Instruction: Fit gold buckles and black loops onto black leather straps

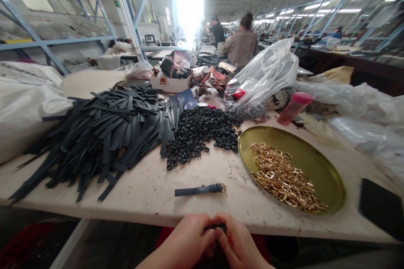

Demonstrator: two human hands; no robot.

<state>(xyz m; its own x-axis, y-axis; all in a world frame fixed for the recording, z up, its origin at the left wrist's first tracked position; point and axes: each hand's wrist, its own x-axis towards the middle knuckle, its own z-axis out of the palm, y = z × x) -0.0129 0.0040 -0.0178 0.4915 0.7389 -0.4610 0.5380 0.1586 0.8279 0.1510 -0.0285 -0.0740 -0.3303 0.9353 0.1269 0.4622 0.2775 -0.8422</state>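
My left hand and my right hand meet just below the front edge of the table, fingers closed together. Pinched between them is what looks like a black strap, mostly hidden by the fingers. Just beyond, on the tabletop, lies a finished-looking black strap with a loop and a gold buckle at its right end. A heap of small black loops sits farther back. Gold buckles are piled on a round gold tray to the right.
A large pile of flat black strips spreads over the left of the table. A pink-lidded bottle, a clear plastic bag and a white box stand behind. At the right edge lies a dark flat object. Two people are beyond.
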